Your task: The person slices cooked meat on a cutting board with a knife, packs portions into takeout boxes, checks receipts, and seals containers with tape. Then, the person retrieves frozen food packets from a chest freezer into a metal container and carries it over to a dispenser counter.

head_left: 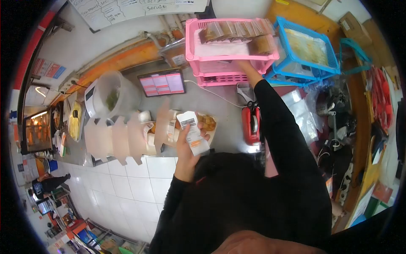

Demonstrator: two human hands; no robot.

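- Over the near edge of the smooth grey counter (230, 135), a narrow white paper slip (195, 137) slants from upper left to lower right along its long axis, upper end toward the counter's far side, black and orange print facing up.
- The left hand (186, 148) is clamped on the slip, thumb along one long edge, fingertips showing at the other.
- The right hand (245, 65), well apart from the left, reaches beneath the upper tier of a glossy pink plastic lattice basket (191, 42); its fingers are hidden, so I cannot tell whether they are spread or gripping.
- Flat brown sachets (230, 31) in clear film stand in an overlapping row on that tier, over a white liner.
- Beside it, a blue plastic basket (332, 59) holds pale yellowish packets.
- Behind the slip, matte beige cardboard boxes (99, 137) stand with lids raised; the rightmost shows lumpy golden-brown food (208, 122).
- Beyond them, a rectangular black-framed tablet (162, 83) leans back, screen lit.
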